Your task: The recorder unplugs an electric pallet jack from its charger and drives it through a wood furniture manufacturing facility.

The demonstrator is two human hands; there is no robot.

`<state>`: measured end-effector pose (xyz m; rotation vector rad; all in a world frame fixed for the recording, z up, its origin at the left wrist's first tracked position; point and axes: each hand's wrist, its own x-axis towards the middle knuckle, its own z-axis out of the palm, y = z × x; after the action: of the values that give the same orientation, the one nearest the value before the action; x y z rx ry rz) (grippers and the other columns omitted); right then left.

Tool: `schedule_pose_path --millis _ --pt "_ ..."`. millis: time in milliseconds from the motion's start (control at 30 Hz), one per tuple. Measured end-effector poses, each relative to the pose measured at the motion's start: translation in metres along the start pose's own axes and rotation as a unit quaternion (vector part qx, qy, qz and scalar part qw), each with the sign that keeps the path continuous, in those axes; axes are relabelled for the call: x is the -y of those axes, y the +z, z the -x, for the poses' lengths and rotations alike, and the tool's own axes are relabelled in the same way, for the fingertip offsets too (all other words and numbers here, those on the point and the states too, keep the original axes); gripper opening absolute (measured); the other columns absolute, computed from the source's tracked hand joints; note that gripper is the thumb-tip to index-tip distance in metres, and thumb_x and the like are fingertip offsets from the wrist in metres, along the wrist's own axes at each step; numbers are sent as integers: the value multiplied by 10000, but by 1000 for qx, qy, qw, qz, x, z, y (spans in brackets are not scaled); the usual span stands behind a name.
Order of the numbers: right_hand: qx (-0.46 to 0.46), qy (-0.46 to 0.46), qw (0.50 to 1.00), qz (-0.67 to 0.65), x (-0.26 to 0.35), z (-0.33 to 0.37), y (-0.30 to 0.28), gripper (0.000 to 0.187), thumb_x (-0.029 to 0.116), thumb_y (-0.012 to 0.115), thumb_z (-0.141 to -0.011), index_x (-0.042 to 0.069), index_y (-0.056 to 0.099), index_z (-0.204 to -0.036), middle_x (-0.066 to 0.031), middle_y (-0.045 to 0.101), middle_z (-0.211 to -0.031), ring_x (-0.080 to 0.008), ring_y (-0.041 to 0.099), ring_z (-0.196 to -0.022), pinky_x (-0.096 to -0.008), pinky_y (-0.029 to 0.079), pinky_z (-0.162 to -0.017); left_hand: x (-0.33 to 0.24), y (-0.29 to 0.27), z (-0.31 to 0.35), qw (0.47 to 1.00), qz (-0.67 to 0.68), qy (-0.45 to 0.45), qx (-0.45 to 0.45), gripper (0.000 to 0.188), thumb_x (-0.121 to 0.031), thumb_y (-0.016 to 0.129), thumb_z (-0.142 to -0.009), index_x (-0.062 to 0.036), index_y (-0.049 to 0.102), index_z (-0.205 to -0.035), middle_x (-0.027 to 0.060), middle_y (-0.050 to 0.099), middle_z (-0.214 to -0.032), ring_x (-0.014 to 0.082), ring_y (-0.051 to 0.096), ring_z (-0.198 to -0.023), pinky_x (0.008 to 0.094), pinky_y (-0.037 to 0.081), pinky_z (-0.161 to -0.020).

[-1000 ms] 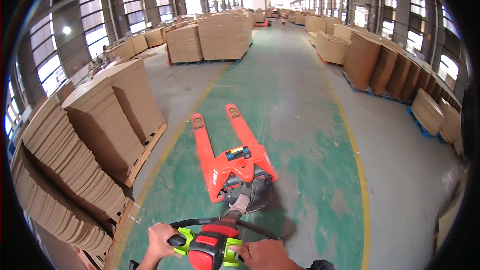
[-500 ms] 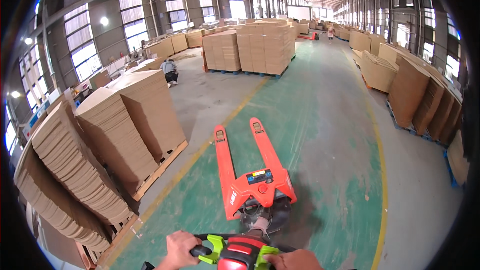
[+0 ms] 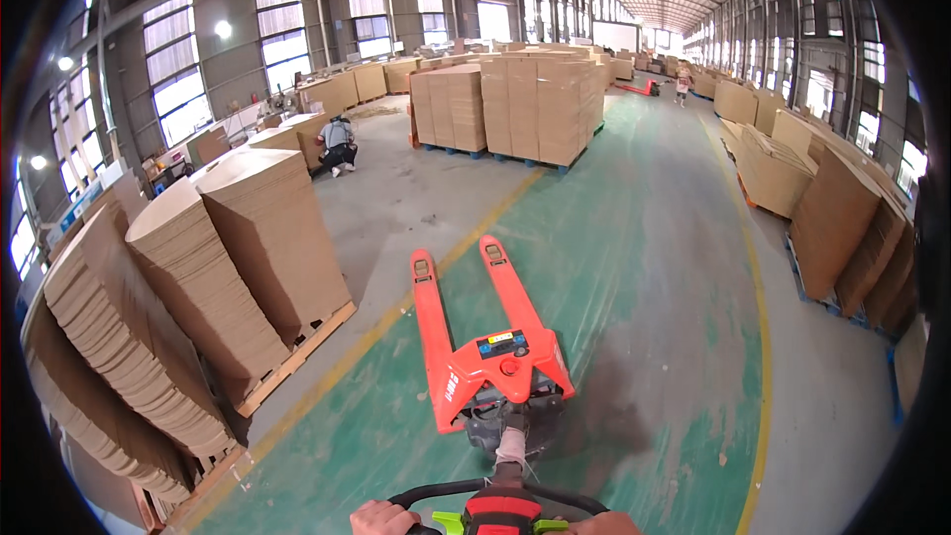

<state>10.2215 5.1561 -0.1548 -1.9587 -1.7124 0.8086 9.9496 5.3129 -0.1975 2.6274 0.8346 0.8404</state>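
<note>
Left hand: the hand point(image 3: 384, 517) is curled around the left grip of the control handle point(image 3: 500, 507), its lower part cut off by the edge of view.
Right hand: the hand point(image 3: 602, 523) is at the handle's right side, just beside a green lever point(image 3: 550, 525); too much is cropped for me to tell how far its fingers close.
Handle: red and black, with a black bar point(image 3: 441, 488) arching on both sides.
Pallet truck: the red pallet truck point(image 3: 510, 367) stands ahead of the hands on the green lane point(image 3: 644, 337), forks pointing away; its left fork point(image 3: 433, 312) crosses the yellow line point(image 3: 369, 345).
To the left: tall stacks of brown board point(image 3: 272, 238) on wooden pallets point(image 3: 297, 357).
Beyond: a crouching person point(image 3: 337, 147) near more wrapped stacks point(image 3: 540, 104) on blue pallets.
Right side: brown stacks point(image 3: 837, 223) lining the lane.
Far down: a standing person point(image 3: 684, 84) near another red truck point(image 3: 639, 89).
</note>
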Motion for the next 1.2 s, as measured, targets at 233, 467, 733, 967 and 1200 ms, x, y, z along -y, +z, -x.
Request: schedule_pose_path --millis 233,467,733,967,1200 --pt "-39 -78 996 17 -138 -75 -73 311 343 543 -847 67 635 -737 -186 611 -649 -400 585 -594 -500 433 -523 -31 110 -84 996 -64 -55 -20 176 -123 683 -597 -114 604 -755 86 566 -711 325 567 -674 448 423 -576" --pt "-75 -113 991 14 -206 -165 -158 334 357 528 -861 92 673 -719 -169 614 -641 -397 589 -589 -500 439 -525 -27 183 -179 990 -100 -30 -92 166 -123 685 -584 -112 603 -728 86 546 -683 314 551 -625 438 412 -539" --pt "-3 -133 990 54 -208 -276 -190 230 312 570 -863 112 672 -813 -135 591 -625 -322 594 -539 -452 440 -470 60 181 -252 992 -103 -61 -44 278 -205 740 -600 -102 635 -836 90 623 -808 303 619 -765 442 436 -664" --pt "-32 -174 981 75 -214 -384 -222 321 348 573 -852 57 652 -742 -162 610 -636 -326 609 -544 -460 450 -476 132 195 -342 989 -127 -68 -32 268 -217 737 -624 -101 639 -844 84 637 -856 306 623 -828 426 436 -733" --pt "12 -129 990 61 -213 -491 -276 396 350 488 -934 61 694 -759 -166 609 -585 -343 605 -504 -451 466 -484 193 205 -434 988 -121 -80 -47 363 -331 769 -636 -79 631 -857 110 629 -846 322 616 -801 432 444 -709"
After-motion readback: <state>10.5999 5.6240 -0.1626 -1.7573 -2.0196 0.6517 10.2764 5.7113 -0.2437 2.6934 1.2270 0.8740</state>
